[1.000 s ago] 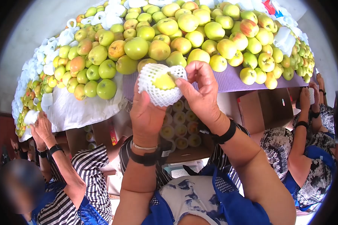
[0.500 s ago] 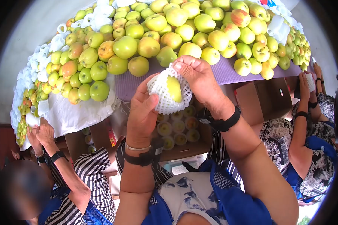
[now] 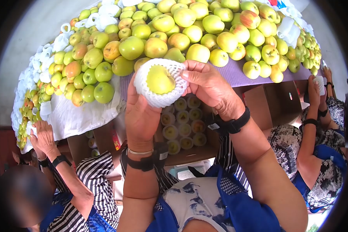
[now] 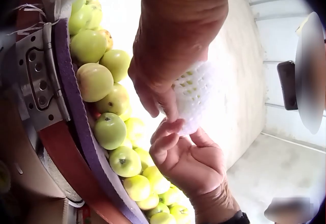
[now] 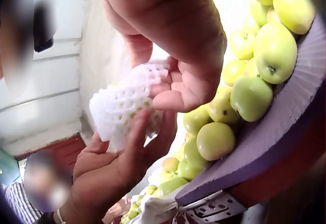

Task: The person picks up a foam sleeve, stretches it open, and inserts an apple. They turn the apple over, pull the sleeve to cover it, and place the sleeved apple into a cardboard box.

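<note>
A yellow-green apple sits partly inside a white foam net sleeve, its bare face turned up toward the head camera. My left hand holds the sleeved apple from below and the left, fingers around it. On the other side, my right hand pinches the loose edge of the net between thumb and fingers. In the right wrist view, the net covers the apple's underside, with the left hand cupped against it. Both hands are above the front edge of the apple heap.
Purple corrugated padding lines the table edge, and a white cloth hangs at left. Below the hands stands a carton of net-wrapped apples; another open carton is at right. Other people's hands work at both sides.
The right hand's grip has shifted from the top of the net to its right edge. The apple has turned, and more of its face shows through the wider opening.
</note>
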Demonstrator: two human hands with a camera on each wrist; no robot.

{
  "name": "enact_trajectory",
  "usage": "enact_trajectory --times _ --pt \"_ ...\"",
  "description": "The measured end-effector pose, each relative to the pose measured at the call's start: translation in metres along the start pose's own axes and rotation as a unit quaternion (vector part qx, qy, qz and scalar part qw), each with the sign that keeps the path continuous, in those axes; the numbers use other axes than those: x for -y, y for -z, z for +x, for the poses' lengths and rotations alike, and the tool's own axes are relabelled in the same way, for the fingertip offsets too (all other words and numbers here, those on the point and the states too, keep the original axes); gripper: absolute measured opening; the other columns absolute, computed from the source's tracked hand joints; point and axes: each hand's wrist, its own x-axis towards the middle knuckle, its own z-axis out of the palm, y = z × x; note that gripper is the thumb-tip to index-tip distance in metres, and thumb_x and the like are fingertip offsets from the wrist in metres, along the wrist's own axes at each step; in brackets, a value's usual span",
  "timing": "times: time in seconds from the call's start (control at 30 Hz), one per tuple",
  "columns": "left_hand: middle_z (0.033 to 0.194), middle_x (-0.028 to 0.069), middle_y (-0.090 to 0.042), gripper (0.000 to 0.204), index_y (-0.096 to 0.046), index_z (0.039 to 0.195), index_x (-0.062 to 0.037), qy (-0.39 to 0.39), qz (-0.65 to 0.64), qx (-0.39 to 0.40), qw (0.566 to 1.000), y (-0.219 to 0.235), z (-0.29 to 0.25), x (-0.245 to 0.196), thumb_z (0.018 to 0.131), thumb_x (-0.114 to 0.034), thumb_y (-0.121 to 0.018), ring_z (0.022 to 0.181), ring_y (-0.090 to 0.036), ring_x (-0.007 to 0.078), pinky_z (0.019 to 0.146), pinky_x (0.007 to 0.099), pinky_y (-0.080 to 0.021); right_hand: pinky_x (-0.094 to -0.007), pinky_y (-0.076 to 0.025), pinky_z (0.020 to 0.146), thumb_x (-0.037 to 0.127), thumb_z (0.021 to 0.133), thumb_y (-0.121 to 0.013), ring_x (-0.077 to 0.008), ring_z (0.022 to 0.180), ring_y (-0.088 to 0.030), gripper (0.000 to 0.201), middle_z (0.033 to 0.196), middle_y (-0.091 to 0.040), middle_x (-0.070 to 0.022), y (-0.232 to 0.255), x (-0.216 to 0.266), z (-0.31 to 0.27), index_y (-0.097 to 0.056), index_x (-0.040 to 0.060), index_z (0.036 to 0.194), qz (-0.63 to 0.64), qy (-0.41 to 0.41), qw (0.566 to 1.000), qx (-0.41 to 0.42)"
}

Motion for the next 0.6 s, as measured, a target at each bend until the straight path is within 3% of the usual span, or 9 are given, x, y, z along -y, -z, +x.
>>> enact_trajectory --times 0.07,0.2,0.4,0.47,0.6 --pt "0.138 0.0135 -0.034 0.058 -0.027 0.137 -0.0018 0.012 -0.036 -0.004 0.999 0.0 0.001 0.003 0.087 -0.019 -0.053 0.127 -0.035 0.0297 0.104 0.0458 -0.03 -0.0224 -0.049 0.059 0.014 0.086 -0.059 -0.0097 0.069 -0.058 0.011 0.083 -0.062 -0.0032 0.002 -0.007 0.003 -0.058 0.0039 0.091 0.069 0.006 0.998 -0.013" --pt "0.139 0.0136 -0.033 0.057 -0.025 0.137 -0.0029 0.025 -0.114 0.007 0.993 0.004 0.005 0.013 0.089 -0.019 -0.05 0.128 -0.033 0.0304 0.106 0.0476 -0.027 -0.0221 -0.047 0.055 0.012 0.087 -0.059 -0.0103 0.066 -0.058 0.01 0.081 -0.062 -0.0035 0.004 -0.012 0.006 -0.058 0.0035 0.092 0.078 0.023 0.995 -0.052" --pt "0.14 0.0144 -0.032 0.055 -0.026 0.137 -0.0026 0.04 -0.198 -0.046 0.978 0.004 0.008 0.02 0.09 -0.02 -0.047 0.129 -0.032 0.03 0.106 0.0485 -0.027 -0.0232 -0.046 0.053 0.014 0.088 -0.056 -0.0103 0.065 -0.057 0.012 0.081 -0.063 -0.0037 0.003 -0.017 0.007 -0.058 0.0034 0.093 0.084 0.042 0.994 -0.049" --pt "0.139 0.0141 -0.033 0.053 -0.026 0.137 -0.0027 0.043 -0.199 -0.047 0.978 0.003 0.008 0.02 0.09 -0.019 -0.046 0.128 -0.034 0.0297 0.106 0.048 -0.028 -0.0241 -0.046 0.053 0.015 0.089 -0.054 -0.0103 0.065 -0.057 0.013 0.083 -0.063 -0.0037 0.006 -0.016 0.006 -0.058 0.0036 0.093 0.104 0.027 0.994 -0.037" --pt "0.136 0.0136 -0.038 0.051 -0.027 0.136 -0.0025 0.055 -0.117 -0.044 0.991 0.002 0.006 0.022 0.091 -0.019 -0.044 0.124 -0.038 0.0288 0.103 0.0467 -0.03 -0.026 -0.048 0.056 0.017 0.09 -0.052 -0.0115 0.067 -0.058 0.015 0.085 -0.063 -0.0043 -0.002 -0.016 0.007 -0.057 0.0034 0.094 0.117 0.016 0.986 -0.121"
